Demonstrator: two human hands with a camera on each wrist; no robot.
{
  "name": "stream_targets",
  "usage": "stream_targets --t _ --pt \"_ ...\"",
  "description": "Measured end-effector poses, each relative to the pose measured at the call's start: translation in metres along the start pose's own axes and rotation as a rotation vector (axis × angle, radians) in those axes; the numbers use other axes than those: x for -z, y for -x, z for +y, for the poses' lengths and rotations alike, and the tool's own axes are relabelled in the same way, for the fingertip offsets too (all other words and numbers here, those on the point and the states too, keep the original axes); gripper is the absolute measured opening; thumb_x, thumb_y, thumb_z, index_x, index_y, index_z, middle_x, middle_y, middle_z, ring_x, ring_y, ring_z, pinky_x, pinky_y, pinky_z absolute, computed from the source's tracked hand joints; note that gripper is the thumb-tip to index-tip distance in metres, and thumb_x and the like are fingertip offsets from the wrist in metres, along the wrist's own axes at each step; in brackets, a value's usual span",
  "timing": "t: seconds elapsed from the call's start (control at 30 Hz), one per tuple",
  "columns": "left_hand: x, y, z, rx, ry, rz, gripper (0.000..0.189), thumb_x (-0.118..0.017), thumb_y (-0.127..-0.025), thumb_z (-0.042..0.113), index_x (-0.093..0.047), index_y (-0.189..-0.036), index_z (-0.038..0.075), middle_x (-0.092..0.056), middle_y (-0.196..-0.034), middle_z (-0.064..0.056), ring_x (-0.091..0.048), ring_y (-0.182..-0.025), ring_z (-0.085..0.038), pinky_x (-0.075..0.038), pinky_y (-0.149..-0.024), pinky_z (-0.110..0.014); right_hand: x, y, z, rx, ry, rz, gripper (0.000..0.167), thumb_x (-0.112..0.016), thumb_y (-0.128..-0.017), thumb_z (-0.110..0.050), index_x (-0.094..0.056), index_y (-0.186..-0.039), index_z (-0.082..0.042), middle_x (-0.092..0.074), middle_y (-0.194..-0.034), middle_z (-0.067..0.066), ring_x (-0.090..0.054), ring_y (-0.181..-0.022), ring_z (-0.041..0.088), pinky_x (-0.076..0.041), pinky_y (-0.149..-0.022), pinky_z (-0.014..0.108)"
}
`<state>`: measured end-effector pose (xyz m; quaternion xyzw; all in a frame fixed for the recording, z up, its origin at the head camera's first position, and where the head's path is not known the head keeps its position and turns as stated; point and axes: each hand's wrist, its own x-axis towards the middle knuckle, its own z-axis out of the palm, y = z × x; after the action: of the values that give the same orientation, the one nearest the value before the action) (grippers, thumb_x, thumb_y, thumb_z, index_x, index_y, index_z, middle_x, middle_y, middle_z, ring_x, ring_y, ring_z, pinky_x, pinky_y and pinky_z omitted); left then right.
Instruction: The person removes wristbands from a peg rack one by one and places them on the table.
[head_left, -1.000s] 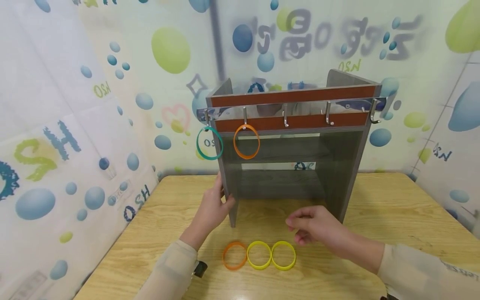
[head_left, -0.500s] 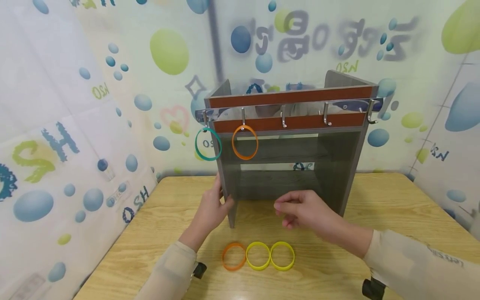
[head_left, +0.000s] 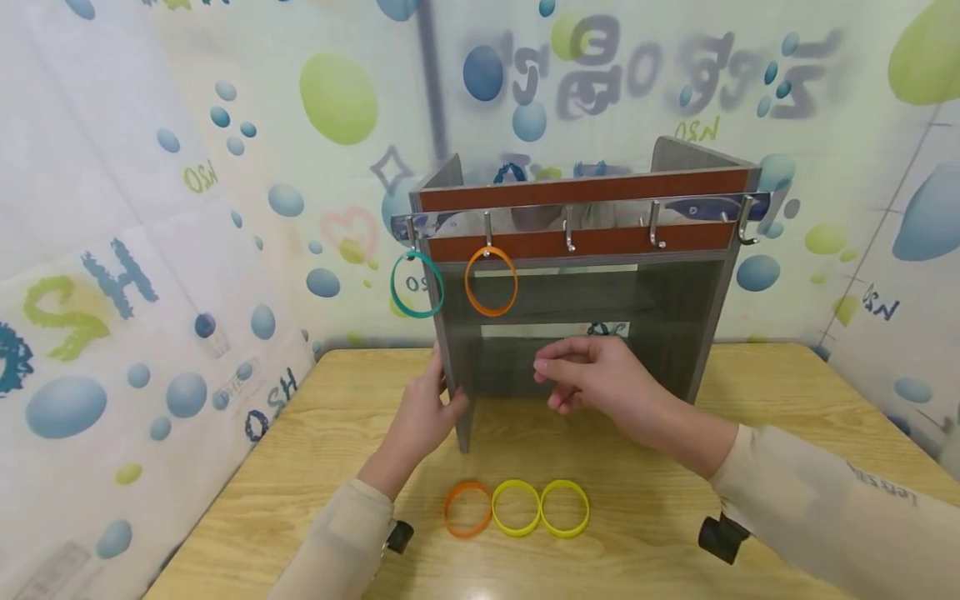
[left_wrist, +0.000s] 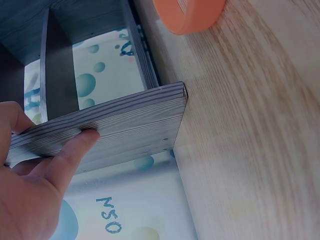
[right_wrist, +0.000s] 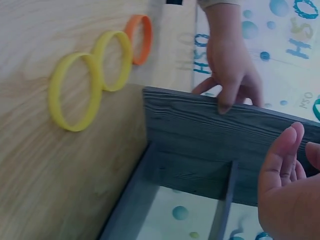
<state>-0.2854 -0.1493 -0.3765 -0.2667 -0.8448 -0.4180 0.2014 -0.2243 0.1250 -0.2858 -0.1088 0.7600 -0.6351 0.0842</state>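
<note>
Before backdrop (head_left: 247,192) lettered mirrored "H2O", left fingers (left_wrist: 75,149) gripping gray shelf (head_left: 570,298), right fingers (right_wrist: 274,160) narrowly parted

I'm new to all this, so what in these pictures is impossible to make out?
Head view: parts of the left hand's fingers, hidden behind the gray side panel.
Head view: the writing on the right sleeve, too small and blurred to read.
Left wrist view: the rest of the loose orange ring, cut off by the top edge.
Right wrist view: most of the teal ring and part of the right hand, cut off by the right edge.
</note>
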Motion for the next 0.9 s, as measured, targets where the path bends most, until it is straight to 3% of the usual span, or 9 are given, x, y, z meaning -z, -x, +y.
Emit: stream_targets --t 0.3,0.67,0.9 --pt "0.0 -0.002 0.001 -0.002 0.0 -0.003 0.088 -0.064 -0.093 -0.007 -0.026 -0.167 0.022 -0.067 -0.143 -0.024 -0.062 -0.138 -0.036 -0.058 -0.108 -0.05 -0.009 -0.01 -0.02 0.048 -0.068 0.028 0.039 -0.069 -0.104 -0.023 -0.064 -0.138 -0.004 -0.078 -0.118 0.01 -0.071 -0.071 0.016 -0.068 -0.076 0.031" --pt "0.0 -0.002 0.002 0.017 0.01 0.001 0.084 -0.063 -0.092 -0.007 -0.029 -0.166 0.015 -0.066 -0.143 -0.027 -0.063 -0.137 -0.037 -0.058 -0.108 -0.052 -0.02 -0.019 -0.033 0.108 -0.153 0.077 0.044 -0.07 -0.104 -0.027 -0.062 -0.142 -0.007 -0.077 -0.121 0.01 -0.07 -0.07 0.013 -0.068 -0.078 0.031" --pt "0.0 0.0 0.003 0.032 -0.007 -0.003 0.088 -0.063 -0.092 -0.006 -0.026 -0.168 0.02 -0.065 -0.145 -0.026 -0.064 -0.136 -0.036 -0.058 -0.108 -0.051 -0.026 -0.026 -0.038 0.143 -0.221 0.088 0.041 -0.071 -0.103 -0.026 -0.064 -0.14 -0.009 -0.077 -0.124 0.014 -0.07 -0.069 0.013 -0.068 -0.077 0.03"
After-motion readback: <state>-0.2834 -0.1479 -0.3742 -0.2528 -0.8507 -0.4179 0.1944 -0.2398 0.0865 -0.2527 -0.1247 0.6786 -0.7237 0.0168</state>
